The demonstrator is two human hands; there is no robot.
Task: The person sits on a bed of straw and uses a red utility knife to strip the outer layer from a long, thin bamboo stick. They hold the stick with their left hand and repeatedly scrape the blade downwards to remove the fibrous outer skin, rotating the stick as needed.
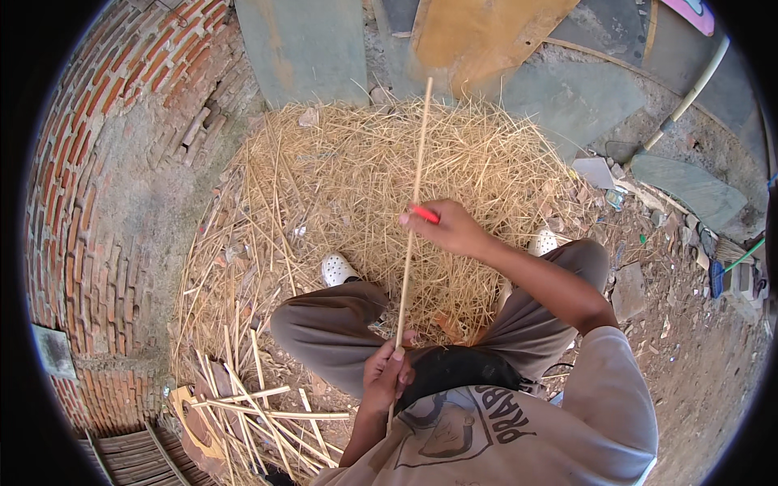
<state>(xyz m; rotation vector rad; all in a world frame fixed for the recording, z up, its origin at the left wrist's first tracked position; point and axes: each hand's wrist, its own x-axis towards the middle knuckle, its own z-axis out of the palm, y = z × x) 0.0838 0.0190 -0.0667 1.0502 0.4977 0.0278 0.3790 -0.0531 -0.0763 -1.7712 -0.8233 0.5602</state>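
A long, thin, pale bamboo stick (420, 154) stands nearly upright in the view, from above the straw down to my lap. My left hand (387, 371) is closed round its lower part, near my waist. My right hand (450, 228) is closed on a red-handled tool (425, 214), held against the stick about midway along it. The tool's blade or tip is hidden by my fingers and the stick, so its kind does not show.
A wide heap of straw-like shavings (348, 170) lies before my legs. Split bamboo strips (267, 413) are piled at my left. A brick wall (93, 243) rises on the left. Grey slabs (304, 49) and an orange-brown board (486, 40) lean at the back. Rubble lies at right.
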